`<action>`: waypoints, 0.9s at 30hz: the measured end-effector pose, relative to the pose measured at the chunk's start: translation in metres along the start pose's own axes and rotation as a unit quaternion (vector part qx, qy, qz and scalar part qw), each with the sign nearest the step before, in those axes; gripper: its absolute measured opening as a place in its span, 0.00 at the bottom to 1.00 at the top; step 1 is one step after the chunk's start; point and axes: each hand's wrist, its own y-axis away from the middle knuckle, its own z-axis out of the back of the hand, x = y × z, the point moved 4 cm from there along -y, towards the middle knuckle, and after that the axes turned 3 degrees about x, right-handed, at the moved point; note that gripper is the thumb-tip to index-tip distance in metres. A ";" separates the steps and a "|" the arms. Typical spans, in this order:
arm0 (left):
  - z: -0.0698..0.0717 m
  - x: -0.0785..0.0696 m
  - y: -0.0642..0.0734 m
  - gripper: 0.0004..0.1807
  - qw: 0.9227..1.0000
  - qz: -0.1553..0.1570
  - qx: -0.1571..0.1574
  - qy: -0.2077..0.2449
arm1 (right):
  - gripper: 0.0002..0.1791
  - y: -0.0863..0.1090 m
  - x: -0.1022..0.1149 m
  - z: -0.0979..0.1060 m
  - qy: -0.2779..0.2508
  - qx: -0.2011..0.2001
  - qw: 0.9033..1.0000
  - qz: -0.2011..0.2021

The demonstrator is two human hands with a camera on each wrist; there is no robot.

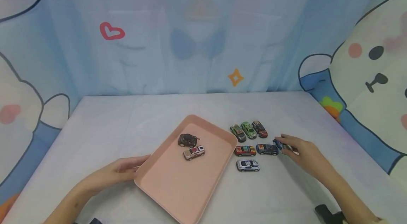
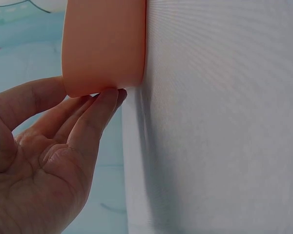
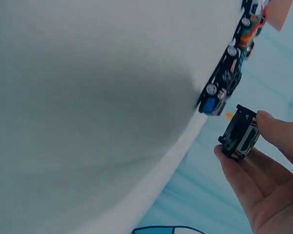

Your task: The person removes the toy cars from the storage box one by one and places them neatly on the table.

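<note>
1. From my remote station I record a desk [image 1: 127, 121] under pale cloth; a blue printed fabric backdrop [image 1: 143, 68] rises past its far edge.
2. Pink tray [image 1: 171, 178]: rectangular, smooth, with rounded corners and a low raised wall. It is set slantwise over the middle of the desk, one corner pointing to the far edge.
3. Left hand [image 1: 117, 171], at the tray's left corner: fingers part-closed, thumb and fingertips set against the curved outer wall, holding it.
4. Right hand [image 1: 302, 151], toward the desk's right edge: fingers drawn in to a narrow gap, pinching a dark toy car [image 3: 240, 134]. I note its flat black underside and a whitish side panel. The right wrist view shows it apart from the row of cars.
5. On the tray, toward its far corner: a boxy black car [image 1: 188, 140] and, just beside it, a white-and-red car [image 1: 194, 153].
6. On the desk, near the tray's right corner: an olive car [image 1: 238, 133], green car [image 1: 248, 130] and maroon car [image 1: 260, 129] stand side by side. Closer to the near edge, a red car [image 1: 245, 151] and navy car [image 1: 267, 149] stand end to end, then a silver car [image 1: 248, 165].
7. I cannot tell whether the tray touches the red car.
</note>
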 end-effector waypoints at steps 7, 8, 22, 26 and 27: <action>0.001 0.000 0.000 0.25 1.000 0.004 -0.006 -0.008 | 0.25 0.014 0.017 -0.004 -0.016 0.017 1.000 -0.007; 0.001 0.000 0.000 0.25 1.000 0.003 -0.005 -0.007 | 0.25 0.017 0.020 -0.004 -0.015 0.018 1.000 -0.011; 0.000 -0.001 0.000 0.25 1.000 0.001 -0.007 -0.010 | 0.21 0.016 0.054 -0.025 0.029 0.073 0.997 -0.027; 0.000 -0.001 -0.001 0.25 1.000 0.002 -0.007 -0.007 | 0.21 0.016 0.055 -0.031 0.043 0.103 0.993 -0.035; -0.001 -0.001 -0.001 0.25 1.000 0.001 -0.006 -0.006 | 0.21 0.017 0.055 -0.031 0.046 0.109 0.992 -0.039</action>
